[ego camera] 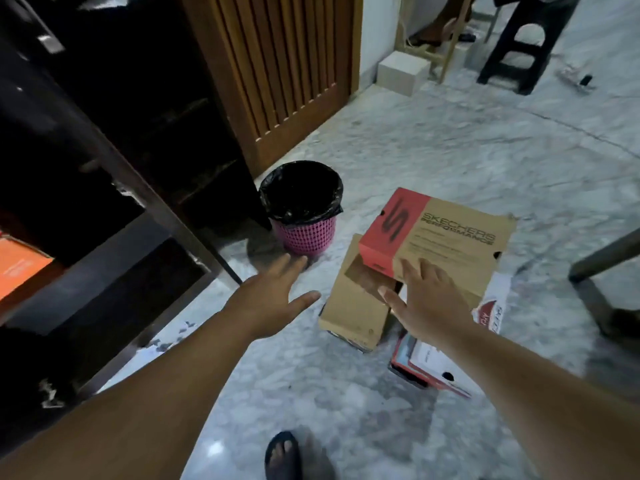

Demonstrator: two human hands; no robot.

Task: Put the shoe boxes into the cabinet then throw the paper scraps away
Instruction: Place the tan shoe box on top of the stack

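Seen from above on a marble floor point(433, 140): a dark wooden cabinet point(114, 188) standing open at left, an orange box point(20, 265) already on a lower shelf. Beside it, a slatted wooden door point(277, 74). Near centre, a pink mesh wastebasket point(304, 216) lined with a black bag. To its right, a loose stack of shoe boxes: a red-and-kraft Skechers box point(450, 233) resting askew on a plain brown box point(356, 306), with a red-and-white box point(429, 365) partly underneath. Well apart in the background, a small cream box point(401, 72) and a black stool point(523, 39).

Left hand point(270, 299) spread open, holding nothing, hovering over bare floor just beside the brown box. Right hand point(426, 299) also open, fingers splayed over the near edge of the Skechers box; contact or not, hard to tell. No grip closed on anything yet.

Likely risk: top box sitting crooked, so a one-sided lift could tip it off or drag the brown box along. Also possible: a swung box knocking over the light wastebasket close by. Paper scraps not clearly made out.

Legible on the lid: "SKECHERS PERFORMANCE" and a large black "S" on the red panel. Finer print below, and lettering on the lowest box, too blurred to read.
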